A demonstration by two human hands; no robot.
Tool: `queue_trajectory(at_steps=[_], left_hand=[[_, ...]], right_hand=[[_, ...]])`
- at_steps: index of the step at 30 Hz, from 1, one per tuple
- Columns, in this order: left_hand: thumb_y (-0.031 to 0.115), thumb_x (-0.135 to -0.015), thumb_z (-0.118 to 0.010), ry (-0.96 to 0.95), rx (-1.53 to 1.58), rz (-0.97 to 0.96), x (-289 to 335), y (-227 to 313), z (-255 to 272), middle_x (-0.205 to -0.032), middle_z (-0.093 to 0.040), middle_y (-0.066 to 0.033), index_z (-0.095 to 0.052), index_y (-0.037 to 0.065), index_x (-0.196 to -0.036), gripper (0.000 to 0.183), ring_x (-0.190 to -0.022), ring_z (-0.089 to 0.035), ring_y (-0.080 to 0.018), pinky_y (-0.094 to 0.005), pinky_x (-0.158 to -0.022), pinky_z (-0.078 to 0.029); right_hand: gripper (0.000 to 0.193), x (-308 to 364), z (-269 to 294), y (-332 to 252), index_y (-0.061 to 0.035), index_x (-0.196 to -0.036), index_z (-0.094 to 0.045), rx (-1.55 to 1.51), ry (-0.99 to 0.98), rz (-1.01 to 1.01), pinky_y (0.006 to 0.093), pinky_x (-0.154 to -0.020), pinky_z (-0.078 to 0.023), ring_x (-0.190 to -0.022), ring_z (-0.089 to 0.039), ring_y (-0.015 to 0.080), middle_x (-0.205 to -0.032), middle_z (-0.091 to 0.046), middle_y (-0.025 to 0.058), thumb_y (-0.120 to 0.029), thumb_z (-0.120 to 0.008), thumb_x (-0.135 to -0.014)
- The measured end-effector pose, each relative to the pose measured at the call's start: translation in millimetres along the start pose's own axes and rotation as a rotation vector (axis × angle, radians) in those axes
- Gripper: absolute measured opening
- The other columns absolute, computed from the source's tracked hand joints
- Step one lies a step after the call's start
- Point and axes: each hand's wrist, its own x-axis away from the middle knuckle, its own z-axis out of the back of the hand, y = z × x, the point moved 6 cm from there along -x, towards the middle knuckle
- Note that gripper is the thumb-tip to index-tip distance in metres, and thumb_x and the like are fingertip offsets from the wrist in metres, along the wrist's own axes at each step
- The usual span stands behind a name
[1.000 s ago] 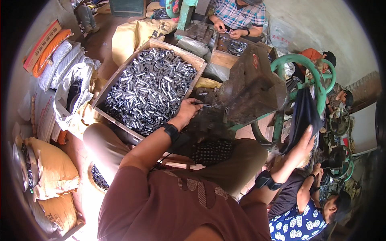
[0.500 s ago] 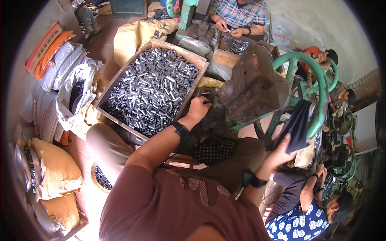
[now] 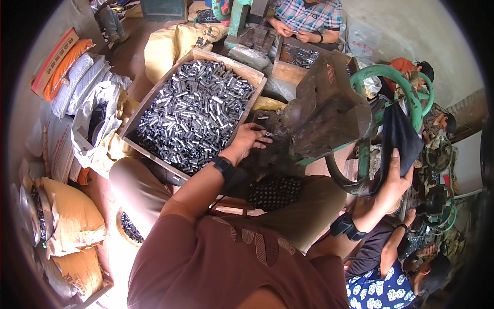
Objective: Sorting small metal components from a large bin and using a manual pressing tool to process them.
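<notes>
My left hand (image 3: pixel 249 140) is beside the dark base of a hand press, fingertips pinched around a small shiny metal tube (image 3: pixel 268 135). A second small metal tube (image 3: pixel 263 118) lies just beyond those fingers. Over them stands the press's heavy brown metal block (image 3: pixel 329 110). My right hand (image 3: pixel 395 177) grips a dark cloth (image 3: pixel 397 135) that hangs over the rim of the press's green handwheel (image 3: pixel 383 72); the cloth hides the rim under my fingers. To the left of the press is a wooden box (image 3: pixel 154 157) heaped with similar short metal tubes (image 3: pixel 198 116).
Stacked sacks (image 3: pixel 82 92) and bulging orange-brown bags (image 3: pixel 74 216) line the left side. A round container of metal pieces (image 3: pixel 130 226) stands by my left leg. Across from me a person in a checked shirt (image 3: pixel 309 18) handles small parts; others sit at green-wheeled presses on the right.
My right hand has swung the handwheel round, moving right and slightly up with the cloth. My left hand has shifted slightly, and a metal tube now shows at its fingertips.
</notes>
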Motion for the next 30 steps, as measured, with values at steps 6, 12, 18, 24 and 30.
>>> queue_trajectory(at_steps=[6, 12, 18, 24, 30], left_hand=[[0.004, -0.078, -0.063, 0.159, -0.197, -0.143, -9.8, -10.4, -1.6, -0.067, -0.061, -0.0061, -0.062, -0.003, -0.089, 0.014, -0.048, -0.055, -0.012, -0.0226, -0.038, -0.038], [0.004, -0.077, -0.063, 0.26, -0.395, -0.258, -8.1, -4.9, -7.5, -0.061, -0.059, -0.0052, -0.064, -0.002, -0.093, 0.018, -0.044, -0.049, -0.0093, -0.0233, -0.038, -0.038], [0.004, -0.072, -0.064, 0.267, -0.75, -0.568, 29.0, 30.6, 16.9, -0.074, -0.062, -0.0122, -0.062, 0.0, -0.098, 0.027, -0.06, -0.058, -0.0188, -0.0313, -0.055, -0.046], [0.007, -0.07, -0.064, 0.217, -1.512, -0.593, 95.8, 70.8, 94.0, -0.093, -0.058, -0.0152, -0.062, 0.005, -0.092, 0.023, -0.08, -0.059, -0.033, -0.0389, -0.072, -0.048], [0.008, -0.069, -0.064, 0.172, -1.55, -0.589, 90.5, 59.0, 115.6, -0.1, -0.056, -0.0218, -0.056, 0.003, -0.087, 0.02, -0.082, -0.059, -0.0355, -0.04, -0.07, -0.049]], right_hand=[[0.055, 40.8, 9.5, 31.6, 0.0076, -0.117, -0.048, 0.06, 0.243, 0.034, 0.032, -0.085, -0.041, -0.09, -0.055, 0.0225, -0.106, -0.058, 0.0159, -0.023, -0.069, -0.077], [0.064, 56.3, 10.0, 64.2, 0.0092, -0.12, -0.046, 0.062, 0.308, 0.068, 0.0353, -0.086, -0.042, -0.094, -0.055, 0.0248, -0.111, -0.056, 0.0191, -0.026, -0.072, -0.074], [0.064, 20.8, 18.4, 6.3, 0.007, -0.124, -0.042, 0.372, 0.231, 0.166, 0.0359, -0.092, -0.037, -0.105, -0.05, 0.0285, -0.119, -0.051, 0.0201, -0.032, -0.065, -0.079], [0.013, 124.0, -45.9, -36.7, 0.0002, -0.092, -0.056, -0.161, 0.048, 0.929, 0.0376, -0.075, -0.048, -0.082, -0.059, 0.0273, -0.094, -0.059, 0.0195, -0.002, -0.05, -0.081], [0.012, 208.5, -261.8, 19.0, -0.0057, -0.089, -0.06, 0.157, -0.946, 0.603, 0.0368, -0.07, -0.047, -0.084, -0.056, 0.0278, -0.088, -0.059, 0.0095, -0.009, -0.059, -0.078]])
